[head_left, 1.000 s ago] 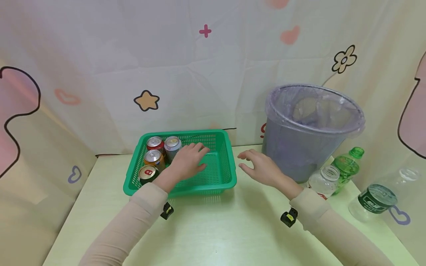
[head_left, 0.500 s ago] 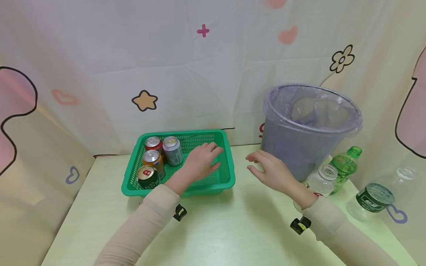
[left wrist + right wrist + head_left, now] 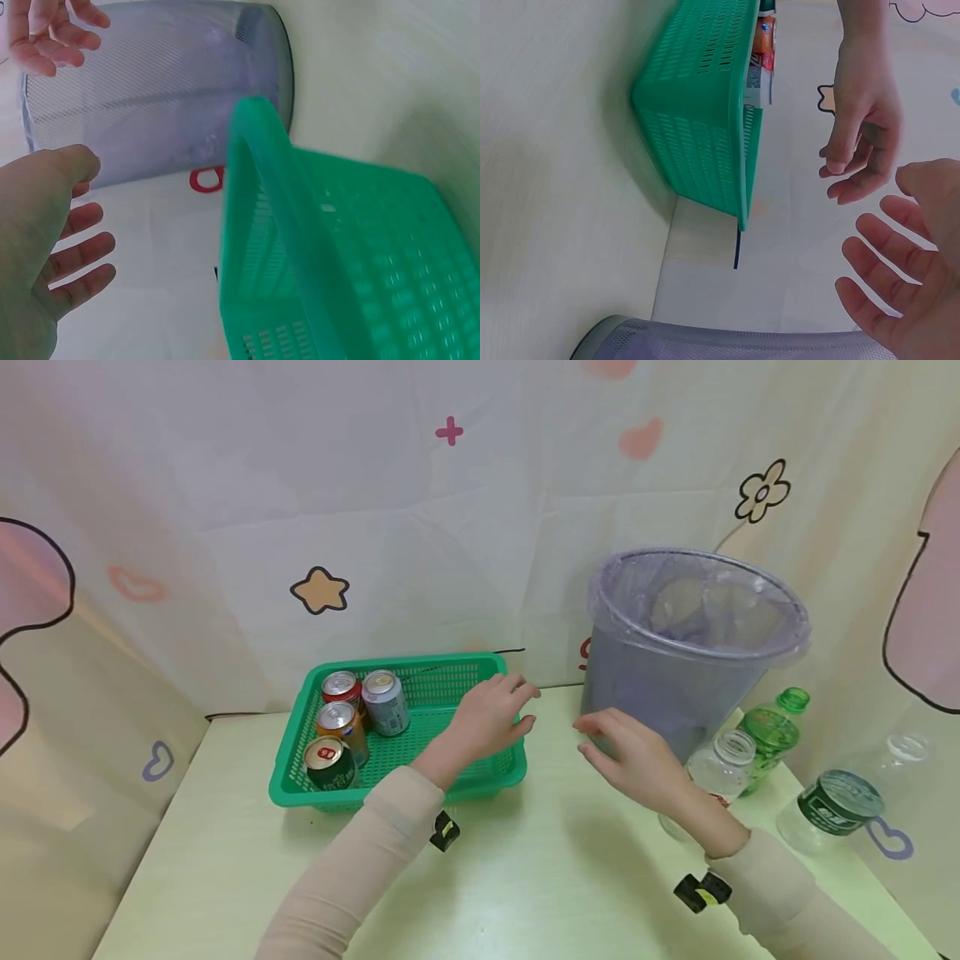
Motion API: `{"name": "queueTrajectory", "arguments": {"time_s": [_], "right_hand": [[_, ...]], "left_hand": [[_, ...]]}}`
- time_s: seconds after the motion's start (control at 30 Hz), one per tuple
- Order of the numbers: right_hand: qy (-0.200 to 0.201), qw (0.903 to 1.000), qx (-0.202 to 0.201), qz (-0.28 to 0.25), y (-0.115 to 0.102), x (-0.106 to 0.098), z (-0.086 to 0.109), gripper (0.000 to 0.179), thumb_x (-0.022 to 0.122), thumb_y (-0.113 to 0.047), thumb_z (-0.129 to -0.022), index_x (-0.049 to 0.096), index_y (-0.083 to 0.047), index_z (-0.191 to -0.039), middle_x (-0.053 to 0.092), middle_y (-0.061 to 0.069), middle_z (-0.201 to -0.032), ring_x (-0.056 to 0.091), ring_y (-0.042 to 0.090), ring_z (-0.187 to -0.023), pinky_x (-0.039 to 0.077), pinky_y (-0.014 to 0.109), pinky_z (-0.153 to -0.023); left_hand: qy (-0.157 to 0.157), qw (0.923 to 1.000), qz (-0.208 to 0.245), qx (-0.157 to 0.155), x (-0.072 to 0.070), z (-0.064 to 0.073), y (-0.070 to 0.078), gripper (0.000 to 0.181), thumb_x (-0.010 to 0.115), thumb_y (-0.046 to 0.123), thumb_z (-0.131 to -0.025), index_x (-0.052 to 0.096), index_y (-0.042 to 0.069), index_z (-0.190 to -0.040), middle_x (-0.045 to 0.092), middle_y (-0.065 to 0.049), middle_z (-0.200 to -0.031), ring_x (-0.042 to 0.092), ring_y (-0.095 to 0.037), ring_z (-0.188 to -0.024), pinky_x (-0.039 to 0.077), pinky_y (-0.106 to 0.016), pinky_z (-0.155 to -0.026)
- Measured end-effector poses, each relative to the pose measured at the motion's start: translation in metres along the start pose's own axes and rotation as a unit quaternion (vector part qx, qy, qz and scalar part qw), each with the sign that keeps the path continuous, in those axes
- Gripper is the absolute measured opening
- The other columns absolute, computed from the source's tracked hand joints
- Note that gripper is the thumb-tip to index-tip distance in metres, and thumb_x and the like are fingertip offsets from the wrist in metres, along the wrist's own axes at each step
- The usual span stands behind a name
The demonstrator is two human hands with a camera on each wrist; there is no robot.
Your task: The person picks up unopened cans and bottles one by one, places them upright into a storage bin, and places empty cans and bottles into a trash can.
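My left hand (image 3: 487, 717) hovers over the right end of a green plastic basket (image 3: 279, 781), its fingers loosely bent around nothing. Inside the basket, on the left, stand several drink cans: a red can (image 3: 342, 687), a silver can (image 3: 386, 703), an orange can (image 3: 341, 731) and a dark green can (image 3: 330, 763). My right hand (image 3: 637, 760) is in the air between the basket and the mesh bin (image 3: 637, 681), with thumb and fingers apart. Both hands show bare palms in the right wrist view, where the left hand (image 3: 866, 120) faces the right hand (image 3: 900, 262).
A purple liner (image 3: 622, 610) covers the bin's rim. Right of the bin stand a clear jar-like bottle (image 3: 720, 768), a green bottle (image 3: 772, 731) and a clear bottle with a dark green label (image 3: 832, 806). A printed curtain (image 3: 480, 543) hangs behind the table (image 3: 480, 893).
Both hands have moved to the right, the left one from near the cans toward the basket's right end. The right hand has also come slightly lower. Cans and bottles have stayed put.
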State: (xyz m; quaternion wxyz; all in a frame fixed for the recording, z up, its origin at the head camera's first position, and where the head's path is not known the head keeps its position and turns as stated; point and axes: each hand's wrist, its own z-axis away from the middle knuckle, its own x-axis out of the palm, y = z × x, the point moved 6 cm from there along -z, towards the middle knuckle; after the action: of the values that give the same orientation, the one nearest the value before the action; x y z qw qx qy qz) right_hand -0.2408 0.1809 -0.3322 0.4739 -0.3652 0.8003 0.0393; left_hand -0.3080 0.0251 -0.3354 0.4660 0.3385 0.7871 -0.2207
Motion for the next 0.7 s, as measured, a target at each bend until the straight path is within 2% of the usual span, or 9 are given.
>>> {"name": "queueTrajectory", "arguments": {"time_s": [0.2, 0.33, 0.5, 0.7], "right_hand": [[0.029, 0.9995, -0.007, 0.007, -0.001, -0.017, 0.014, 0.027, 0.071, -0.006, -0.077, 0.062, -0.009, -0.102, 0.064, 0.001, -0.095, 0.061, 0.015, -0.085, 0.052, 0.033, -0.071], [0.042, 0.999, -0.002, 0.012, -0.001, -0.031, 0.022, 0.032, 0.072, -0.003, -0.075, 0.062, -0.008, -0.104, 0.064, 0.001, -0.097, 0.06, 0.014, -0.086, 0.05, 0.027, -0.072], [0.055, 0.9984, 0.012, 0.009, 0.001, -0.048, 0.031, 0.037, 0.073, 0.002, -0.073, 0.061, -0.006, -0.107, 0.064, 0.001, -0.1, 0.059, 0.015, -0.087, 0.045, 0.015, -0.073], [0.083, 0.996, 0.023, 0.026, 0.007, -0.071, 0.041, 0.041, 0.072, 0.006, -0.071, 0.061, -0.006, -0.109, 0.064, 0.003, -0.099, 0.058, 0.015, -0.083, 0.041, 0.012, -0.072]], "left_hand": [[0.012, 0.9994, 0.032, -0.006, 0.0, -0.012, 0.015, 0.022, 0.06, 0.024, -0.087, 0.061, 0.014, -0.107, 0.059, 0.0, -0.1, 0.056, -0.015, -0.084, 0.047, -0.023, -0.067], [0.015, 0.9982, 0.054, -0.019, 0.002, -0.02, 0.022, 0.025, 0.058, 0.024, -0.088, 0.059, 0.014, -0.111, 0.059, 0.001, -0.103, 0.056, -0.016, -0.09, 0.048, -0.023, -0.071], [0.029, 0.9961, 0.075, -0.035, 0.0, -0.031, 0.026, 0.029, 0.057, 0.023, -0.088, 0.058, 0.016, -0.116, 0.058, 0.002, -0.104, 0.056, -0.015, -0.094, 0.048, -0.023, -0.071], [0.05, 0.9912, 0.115, -0.045, -0.006, -0.046, 0.03, 0.031, 0.058, 0.024, -0.089, 0.055, 0.015, -0.119, 0.057, 0.001, -0.11, 0.056, -0.015, -0.098, 0.048, -0.023, -0.074]]}}
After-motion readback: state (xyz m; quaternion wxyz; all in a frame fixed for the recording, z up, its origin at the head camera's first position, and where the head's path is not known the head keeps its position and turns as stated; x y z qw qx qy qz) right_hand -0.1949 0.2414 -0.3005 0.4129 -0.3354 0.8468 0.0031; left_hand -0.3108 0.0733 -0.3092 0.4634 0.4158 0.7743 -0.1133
